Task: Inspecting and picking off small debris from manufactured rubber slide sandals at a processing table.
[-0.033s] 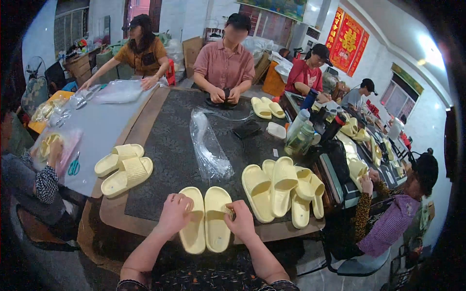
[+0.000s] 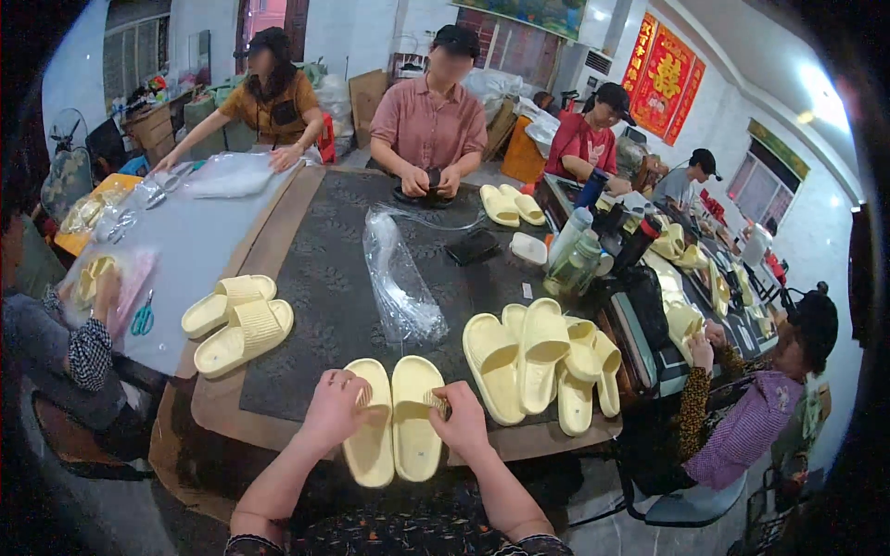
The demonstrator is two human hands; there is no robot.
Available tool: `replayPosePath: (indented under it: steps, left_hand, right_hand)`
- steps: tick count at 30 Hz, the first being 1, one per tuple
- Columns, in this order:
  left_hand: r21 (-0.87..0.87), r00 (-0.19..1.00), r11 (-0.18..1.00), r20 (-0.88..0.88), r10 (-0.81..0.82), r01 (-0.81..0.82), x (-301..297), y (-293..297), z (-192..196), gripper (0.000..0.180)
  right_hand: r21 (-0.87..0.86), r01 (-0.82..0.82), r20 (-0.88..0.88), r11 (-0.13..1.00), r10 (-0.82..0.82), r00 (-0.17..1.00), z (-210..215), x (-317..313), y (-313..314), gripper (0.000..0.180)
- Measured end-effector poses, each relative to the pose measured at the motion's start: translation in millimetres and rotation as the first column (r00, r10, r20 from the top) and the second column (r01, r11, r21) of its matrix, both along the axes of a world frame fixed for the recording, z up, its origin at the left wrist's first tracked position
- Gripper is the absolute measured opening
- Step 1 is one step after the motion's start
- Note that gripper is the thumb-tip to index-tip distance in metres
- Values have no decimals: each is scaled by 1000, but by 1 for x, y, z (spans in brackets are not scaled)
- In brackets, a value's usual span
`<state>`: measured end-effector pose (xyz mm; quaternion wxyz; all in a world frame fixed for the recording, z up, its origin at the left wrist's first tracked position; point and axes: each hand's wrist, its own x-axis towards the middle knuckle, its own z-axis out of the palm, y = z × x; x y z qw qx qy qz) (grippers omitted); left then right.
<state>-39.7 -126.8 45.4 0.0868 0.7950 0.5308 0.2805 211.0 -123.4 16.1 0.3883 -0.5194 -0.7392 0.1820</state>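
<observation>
Nothing appears to have shifted since the earlier picture: both hands rest in the same spots on a pair of pale yellow slippers (image 2: 394,422) lying side by side, soles down, at the near edge of a dark patterned table mat (image 2: 324,278). The left hand (image 2: 336,406) lies over the outer edge of the left slipper with its fingers curled onto the strap. The right hand (image 2: 461,417) grips the outer side of the right slipper, fingers bent around its edge; how tightly is hard to judge from this angle.

Just to the right sits a loose heap of more yellow slippers (image 2: 542,366), overlapping each other. To the left, another pair of slippers (image 2: 236,320) rests half on the mat and half on the grey tabletop (image 2: 185,250). A crumpled clear plastic bag (image 2: 399,283) lies across the mat between the hands and the far side of the table. Across the table a person in a pink shirt (image 2: 431,120) handles something dark, and other people sit along both sides. Bottles (image 2: 579,255) stand near the right edge.
</observation>
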Motion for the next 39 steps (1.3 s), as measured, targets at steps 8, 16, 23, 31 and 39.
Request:
replayPosePath:
  steps: [8, 16, 23, 31, 39]
  left_hand:
    - [-276, 996, 958, -56, 67, -80, 10, 52, 4, 52]
    - [-494, 989, 870, 138, 59, 17, 31, 83, -34, 23]
    - [-26, 828, 997, 556, 78, -77, 27, 90, -48, 17]
    - [-243, 544, 970, 816, 196, 15, 22, 89, -50, 15]
    - [-242, 604, 970, 773, 196, -5, 23, 84, -43, 15]
  right_hand:
    - [-79, -25, 140, 997, 36, 990, 8, -1, -13, 32]
    - [-226, 29, 103, 974, -6, 995, 28, -7, 13, 38]
    - [-61, -62, -40, 996, 60, 997, 26, -45, 76, 28]
    - [-370, -319, -443, 872, 136, 886, -20, -64, 95, 25]
    - [-324, -303, -595, 896, 56, 802, -26, -60, 98, 18]
